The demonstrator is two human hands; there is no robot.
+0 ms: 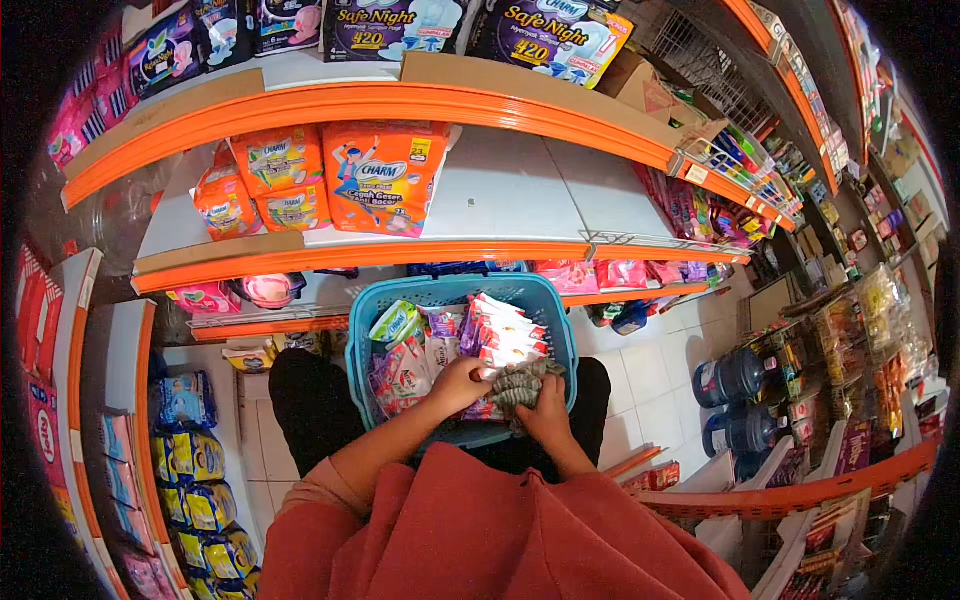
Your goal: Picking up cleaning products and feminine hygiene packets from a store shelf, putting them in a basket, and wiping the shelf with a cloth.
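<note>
A teal plastic basket (566, 322) sits between my knees, holding detergent sachets, a green Charm pack (395, 322) and a stack of white-and-red sachets (504, 330). Over the basket's right half, my right hand (547, 411) grips a crumpled grey-green cloth (521, 386). My left hand (459, 386) is beside the cloth at the lower end of the sachet stack, its thumb and fingertips pinched together. Whether it holds a sachet or the cloth's edge cannot be told.
Ahead are white shelves with orange edges (450, 255), bearing orange Charm packs (379, 180). More shelves (142, 360) with yellow-and-blue packs stand at left. Blue water gallons (739, 375) lie on the tiled floor at right, near a curved orange shelf edge (795, 491).
</note>
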